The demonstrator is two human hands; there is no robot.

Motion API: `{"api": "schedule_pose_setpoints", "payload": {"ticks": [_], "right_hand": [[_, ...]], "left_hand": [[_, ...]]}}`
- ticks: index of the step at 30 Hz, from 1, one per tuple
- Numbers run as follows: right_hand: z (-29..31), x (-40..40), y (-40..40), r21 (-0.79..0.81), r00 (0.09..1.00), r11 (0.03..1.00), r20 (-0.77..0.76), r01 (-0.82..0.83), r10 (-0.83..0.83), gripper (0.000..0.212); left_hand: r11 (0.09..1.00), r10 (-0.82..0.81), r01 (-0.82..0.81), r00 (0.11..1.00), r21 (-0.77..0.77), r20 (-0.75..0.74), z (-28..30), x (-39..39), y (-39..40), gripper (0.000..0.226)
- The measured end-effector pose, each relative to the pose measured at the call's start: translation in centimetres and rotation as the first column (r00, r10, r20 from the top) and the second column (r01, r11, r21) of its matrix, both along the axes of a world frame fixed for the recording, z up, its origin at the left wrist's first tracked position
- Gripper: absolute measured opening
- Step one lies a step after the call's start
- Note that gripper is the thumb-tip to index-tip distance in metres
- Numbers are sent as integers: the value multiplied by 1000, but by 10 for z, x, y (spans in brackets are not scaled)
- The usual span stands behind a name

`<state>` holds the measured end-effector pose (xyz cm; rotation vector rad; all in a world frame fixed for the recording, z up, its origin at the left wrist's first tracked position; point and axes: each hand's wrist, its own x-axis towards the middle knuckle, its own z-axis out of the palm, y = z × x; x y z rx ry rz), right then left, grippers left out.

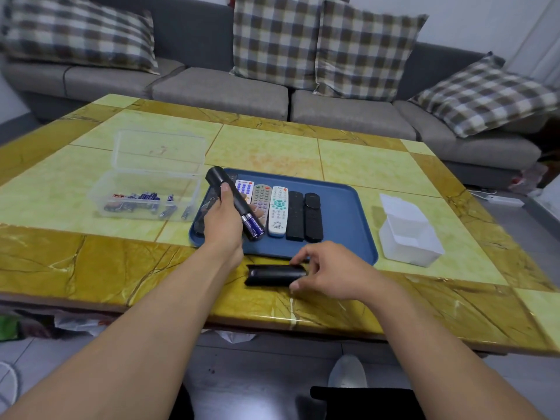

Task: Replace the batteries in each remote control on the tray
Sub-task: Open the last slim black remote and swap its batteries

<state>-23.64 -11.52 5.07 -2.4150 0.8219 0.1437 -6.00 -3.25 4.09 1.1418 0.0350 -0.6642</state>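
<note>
My left hand (222, 221) grips a black remote (231, 194) above the left part of the blue tray (345, 207). Its back is open, and two blue batteries (253, 227) sit in the compartment at its near end. My right hand (325, 272) pinches the right end of the black battery cover (272, 275), which lies on the table just in front of the tray. Several more remotes lie side by side on the tray: a white one with blue buttons (245, 189), a grey one (262, 198), a white one (278, 210) and two black ones (304, 215).
A clear lidded box (145, 189) with several batteries stands open to the left of the tray. A white empty container (407, 234) stands to the right. The marble table edge runs close to me, and a grey sofa with checked pillows is behind.
</note>
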Motion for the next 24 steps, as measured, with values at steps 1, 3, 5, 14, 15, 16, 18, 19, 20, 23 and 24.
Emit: {"api": "schedule_pose_setpoints", "payload": {"ticks": [1,3,5,14,15,16,18,19,20,23,24], "right_hand": [[-4,2,1,-17,999,1000,-37,-6,6,42],[-12,5,1,-55,996,998,-90,3,-8,45],[-16,7,-1,-80,993,997,-118,20,-30,47],[9,9,9,-12,821,987,557,159,-126,2],[10,11,12,-29,786,988,609,150,-102,5],[9,13,14,-68,778,988,624,142,-68,11],[7,16,15,-169,813,977,582,127,-5,23],[7,19,16,-216,840,969,542,119,18,28],[7,20,15,-256,864,960,502,114,32,30],[10,22,13,-334,900,937,432,104,54,29],[11,22,13,-342,904,934,423,101,57,28]], "left_hand": [[998,-41,38,997,-43,-59,2,-2,0,52],[988,-129,117,984,-103,-119,6,-5,3,55],[974,-194,172,969,-150,-151,9,-8,5,52],[939,-335,334,942,-83,11,13,-19,3,38],[931,-361,362,932,-52,30,13,-21,3,39],[921,-387,388,921,-31,39,12,-23,3,38],[901,-431,431,902,-49,19,9,-27,0,39],[894,-443,442,896,-69,1,9,-27,-1,40],[889,-452,449,892,-85,-13,8,-28,-1,43],[881,-468,462,883,-101,-42,8,-30,0,46],[880,-470,464,882,-104,-42,8,-30,1,46]]}}
